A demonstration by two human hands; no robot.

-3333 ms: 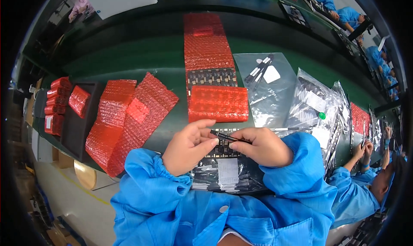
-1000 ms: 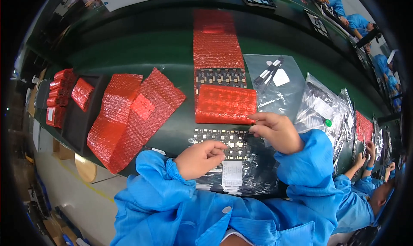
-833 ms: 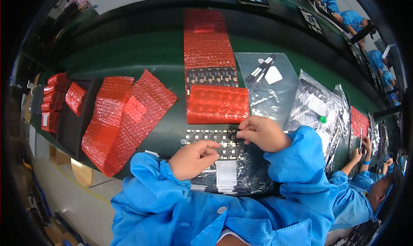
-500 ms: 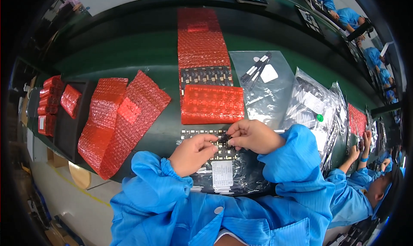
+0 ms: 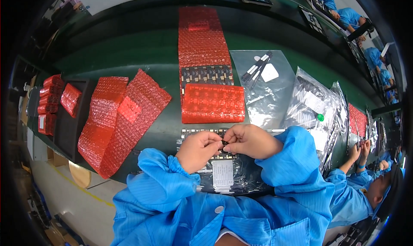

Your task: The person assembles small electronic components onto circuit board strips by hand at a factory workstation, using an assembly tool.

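Pinching a small dark part between both sets of fingertips, your left hand and right hand meet over the near strip. Risk, in my judgement: so slight a grip could let the part slip into the dark bag beneath. Left: black tray of red packs, then two red bubble sleeves. Centre: red bubble pad; white rectangular label near you. Right: clear bag, silvery bags with green round sticker.

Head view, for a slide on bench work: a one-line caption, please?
Left hand and right hand pinch a small dark part over a component panel, red bubble wrap beyond.
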